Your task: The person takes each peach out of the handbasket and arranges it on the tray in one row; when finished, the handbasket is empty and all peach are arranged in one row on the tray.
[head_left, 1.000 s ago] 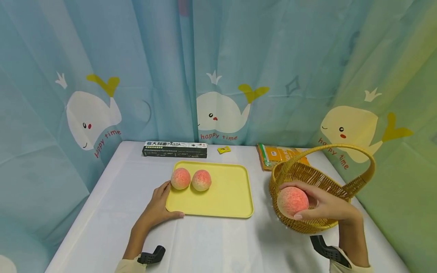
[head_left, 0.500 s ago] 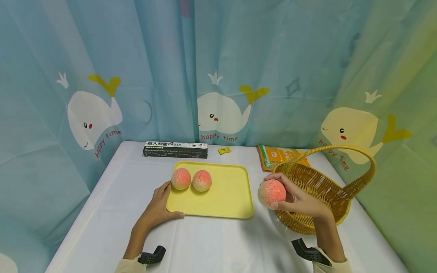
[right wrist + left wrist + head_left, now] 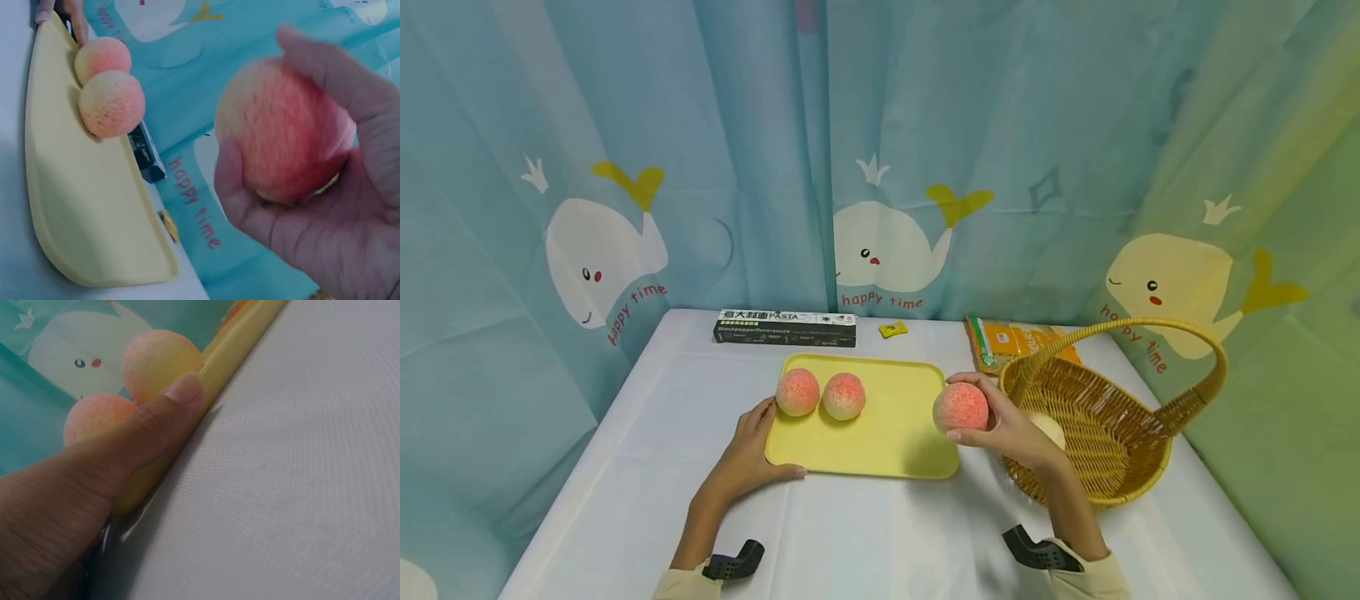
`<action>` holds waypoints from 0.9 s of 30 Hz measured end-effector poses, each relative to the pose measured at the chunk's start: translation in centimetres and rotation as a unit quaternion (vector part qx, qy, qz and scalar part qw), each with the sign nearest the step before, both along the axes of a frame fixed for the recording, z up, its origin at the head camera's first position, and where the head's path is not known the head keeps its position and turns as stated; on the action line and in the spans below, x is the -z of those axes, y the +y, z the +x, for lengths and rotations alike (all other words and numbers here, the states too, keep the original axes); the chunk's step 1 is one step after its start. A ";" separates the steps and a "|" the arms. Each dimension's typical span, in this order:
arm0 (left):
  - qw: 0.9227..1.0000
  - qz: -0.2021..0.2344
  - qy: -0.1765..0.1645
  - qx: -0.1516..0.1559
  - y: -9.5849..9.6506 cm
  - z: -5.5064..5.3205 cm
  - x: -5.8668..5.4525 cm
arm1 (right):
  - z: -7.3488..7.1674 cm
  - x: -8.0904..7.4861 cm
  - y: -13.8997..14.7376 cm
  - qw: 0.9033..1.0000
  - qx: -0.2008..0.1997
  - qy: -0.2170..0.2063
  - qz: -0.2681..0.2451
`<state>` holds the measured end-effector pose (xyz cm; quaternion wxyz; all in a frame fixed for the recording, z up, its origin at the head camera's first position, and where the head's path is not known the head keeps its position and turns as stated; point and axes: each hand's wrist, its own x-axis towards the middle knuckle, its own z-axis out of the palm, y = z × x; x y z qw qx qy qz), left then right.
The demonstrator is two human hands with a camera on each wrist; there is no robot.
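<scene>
My right hand (image 3: pixel 1011 429) grips a pink-and-cream peach (image 3: pixel 961 408) over the right edge of a yellow tray (image 3: pixel 887 433). In the right wrist view, the thumb and fingers wrap around this peach (image 3: pixel 281 131). Two more peaches, one at left (image 3: pixel 797 392) and one beside it (image 3: pixel 844 397), sit on the tray's left part. My left hand (image 3: pixel 747 454) rests at the tray's near left corner, fingers along the left side. Its thumb (image 3: pixel 181 390) lies straight on the near rim in the left wrist view.
A wicker basket (image 3: pixel 1097 475) with a tall handle stands right of the tray, holding a pale round thing (image 3: pixel 1048 429) partly behind my right wrist. Along the back are a black pasta box (image 3: pixel 784 333), a small yellow packet (image 3: pixel 892 330) and an orange bag (image 3: pixel 1000 340).
My right hand has carried the peach leftward from over the basket to the tray's right edge. The pale round thing in the basket has come into sight. My left hand stays put.
</scene>
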<state>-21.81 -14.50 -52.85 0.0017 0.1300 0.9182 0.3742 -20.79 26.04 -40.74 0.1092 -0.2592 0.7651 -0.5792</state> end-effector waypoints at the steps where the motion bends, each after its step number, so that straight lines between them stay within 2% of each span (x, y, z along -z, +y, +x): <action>1: 1.000 0.000 0.000 0.000 0.0 0.0 0.0 | -0.1 0.2 -0.2 1.000 0.011 -0.006 -0.001; 5: 1.000 -0.001 0.001 0.000 0.1 0.0 0.0 | -0.7 0.8 -0.9 0.999 0.033 -0.020 -0.010; 12: 1.000 -0.002 -0.002 -0.001 0.1 0.1 0.1 | -1.7 1.9 -1.9 0.999 0.046 -0.016 0.012; 21: 1.000 -0.004 0.003 -0.002 0.1 0.0 0.0 | -3.7 4.7 -3.1 0.995 0.091 0.002 0.035; 27: 1.000 0.000 -0.003 -0.002 0.1 0.0 0.0 | -4.8 6.3 -4.4 0.994 0.095 -0.010 0.051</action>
